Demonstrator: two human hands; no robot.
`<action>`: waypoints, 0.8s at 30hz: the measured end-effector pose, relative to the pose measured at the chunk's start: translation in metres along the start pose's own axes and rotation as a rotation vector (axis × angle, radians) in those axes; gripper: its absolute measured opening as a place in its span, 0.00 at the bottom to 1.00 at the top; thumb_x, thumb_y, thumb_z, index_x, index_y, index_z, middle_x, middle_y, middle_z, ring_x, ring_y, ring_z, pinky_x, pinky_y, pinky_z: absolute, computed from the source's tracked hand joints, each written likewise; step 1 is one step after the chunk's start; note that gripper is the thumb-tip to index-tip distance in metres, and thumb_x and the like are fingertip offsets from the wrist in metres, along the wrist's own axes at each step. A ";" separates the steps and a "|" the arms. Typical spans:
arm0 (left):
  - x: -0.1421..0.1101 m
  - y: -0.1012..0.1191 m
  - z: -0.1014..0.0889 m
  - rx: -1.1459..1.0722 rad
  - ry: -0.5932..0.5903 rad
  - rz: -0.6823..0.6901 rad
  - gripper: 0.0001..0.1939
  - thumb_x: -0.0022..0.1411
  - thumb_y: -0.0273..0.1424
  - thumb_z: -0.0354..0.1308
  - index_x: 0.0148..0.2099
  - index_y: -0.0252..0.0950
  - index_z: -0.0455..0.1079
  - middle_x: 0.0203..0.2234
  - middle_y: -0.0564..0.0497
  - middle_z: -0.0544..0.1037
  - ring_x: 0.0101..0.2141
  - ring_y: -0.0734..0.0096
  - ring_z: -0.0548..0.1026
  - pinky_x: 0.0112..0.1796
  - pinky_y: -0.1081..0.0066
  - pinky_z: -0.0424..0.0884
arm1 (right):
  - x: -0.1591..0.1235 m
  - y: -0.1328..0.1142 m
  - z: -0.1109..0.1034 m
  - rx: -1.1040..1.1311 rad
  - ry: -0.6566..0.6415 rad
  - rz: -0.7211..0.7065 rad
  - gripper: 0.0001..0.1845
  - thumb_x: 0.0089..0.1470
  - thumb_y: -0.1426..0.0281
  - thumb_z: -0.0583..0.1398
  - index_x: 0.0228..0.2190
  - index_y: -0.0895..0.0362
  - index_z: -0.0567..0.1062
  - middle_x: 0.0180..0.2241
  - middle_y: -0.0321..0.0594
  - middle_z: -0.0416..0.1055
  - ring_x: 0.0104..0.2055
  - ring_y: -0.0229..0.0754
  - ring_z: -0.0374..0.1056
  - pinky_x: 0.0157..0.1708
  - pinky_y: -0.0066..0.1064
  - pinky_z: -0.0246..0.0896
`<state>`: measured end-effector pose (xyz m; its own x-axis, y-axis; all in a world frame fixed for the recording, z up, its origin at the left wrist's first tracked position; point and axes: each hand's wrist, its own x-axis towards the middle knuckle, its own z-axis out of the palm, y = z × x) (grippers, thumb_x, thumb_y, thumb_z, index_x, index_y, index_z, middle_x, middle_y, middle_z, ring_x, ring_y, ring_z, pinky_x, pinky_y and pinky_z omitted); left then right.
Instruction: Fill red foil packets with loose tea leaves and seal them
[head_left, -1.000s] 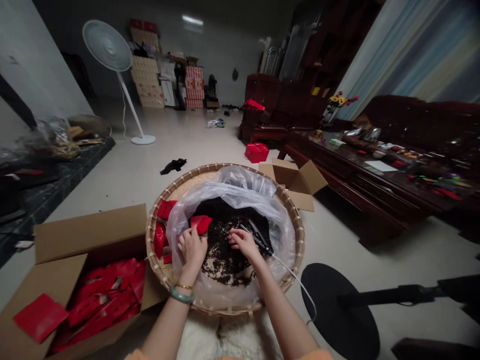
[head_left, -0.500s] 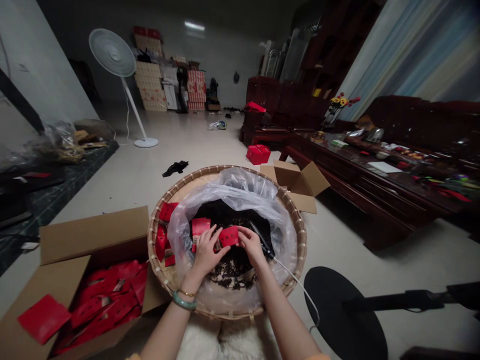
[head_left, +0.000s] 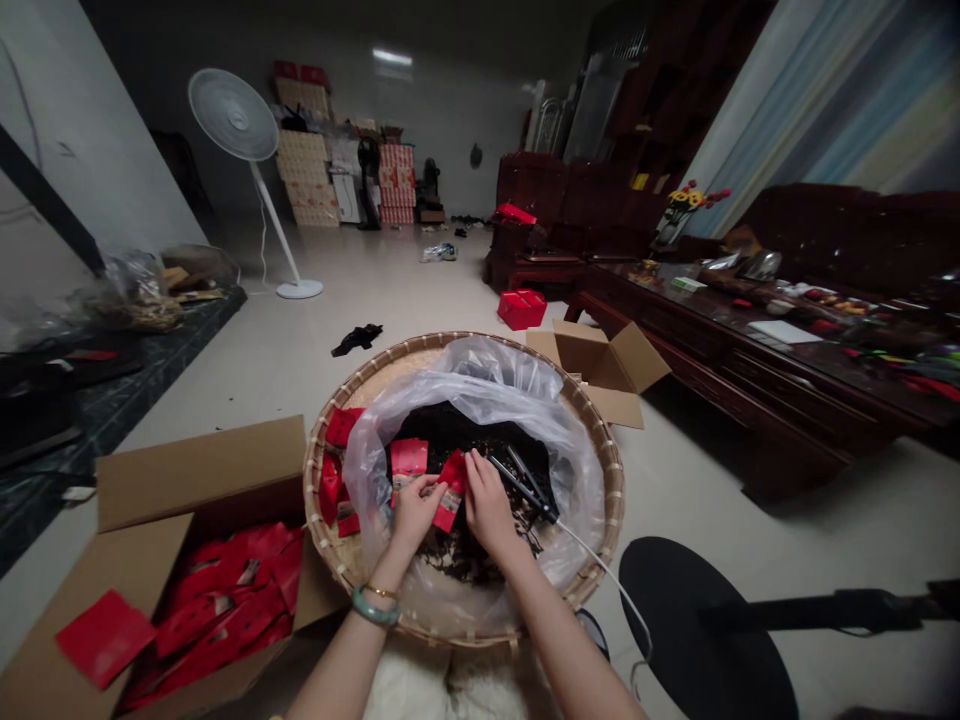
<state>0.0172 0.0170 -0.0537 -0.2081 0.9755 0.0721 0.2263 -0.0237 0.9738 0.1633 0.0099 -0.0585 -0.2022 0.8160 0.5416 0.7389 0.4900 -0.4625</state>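
My left hand (head_left: 412,510) and my right hand (head_left: 487,505) meet over a mound of dark loose tea leaves (head_left: 469,445), pinching a small red packet (head_left: 451,492) from either side. It stands tilted, with a pale label strip on it. A second red packet (head_left: 409,462) stands in the leaves just above my left hand. More red packets (head_left: 334,490) lie along the bag's left side. Right of my right hand rests a black tong-like tool (head_left: 523,488) with a white cord (head_left: 600,570). A clear plastic bag (head_left: 480,385) lines the round bamboo basket (head_left: 322,520).
An open cardboard box (head_left: 195,480) of red packets stands at lower left, with one packet (head_left: 105,638) on its flap. Behind the basket are a small cardboard box (head_left: 600,365) and red box (head_left: 522,309). A black round stand base (head_left: 697,630) sits right; a dark wooden table (head_left: 720,340) lies beyond.
The red packet held between my hands has turned from lying flat to standing tilted, and my hands have drawn closer. The whole view has shifted slightly.
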 end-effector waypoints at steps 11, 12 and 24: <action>-0.003 0.010 -0.003 0.012 -0.049 0.049 0.07 0.46 0.34 0.62 0.29 0.39 0.76 0.28 0.48 0.80 0.31 0.62 0.75 0.39 0.64 0.70 | 0.006 0.002 -0.018 0.113 0.229 0.171 0.09 0.55 0.68 0.55 0.28 0.56 0.73 0.32 0.43 0.66 0.37 0.44 0.62 0.38 0.37 0.61; -0.002 0.010 -0.004 0.008 -0.031 0.043 0.08 0.46 0.35 0.62 0.30 0.39 0.76 0.28 0.48 0.80 0.32 0.62 0.75 0.40 0.64 0.69 | 0.006 0.003 -0.019 0.173 0.241 0.196 0.09 0.55 0.67 0.55 0.27 0.56 0.72 0.31 0.43 0.67 0.36 0.44 0.63 0.37 0.36 0.61; 0.005 0.005 -0.007 -0.456 -0.072 -0.126 0.22 0.47 0.46 0.62 0.36 0.32 0.75 0.32 0.45 0.79 0.32 0.66 0.76 0.36 0.67 0.72 | 0.013 -0.004 -0.024 0.752 -0.086 0.461 0.16 0.48 0.60 0.60 0.32 0.60 0.77 0.31 0.42 0.77 0.33 0.44 0.71 0.36 0.33 0.64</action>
<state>0.0101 0.0202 -0.0473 -0.1365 0.9893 -0.0519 -0.2407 0.0177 0.9704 0.1730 0.0112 -0.0332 -0.0586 0.9874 0.1468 0.1466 0.1539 -0.9772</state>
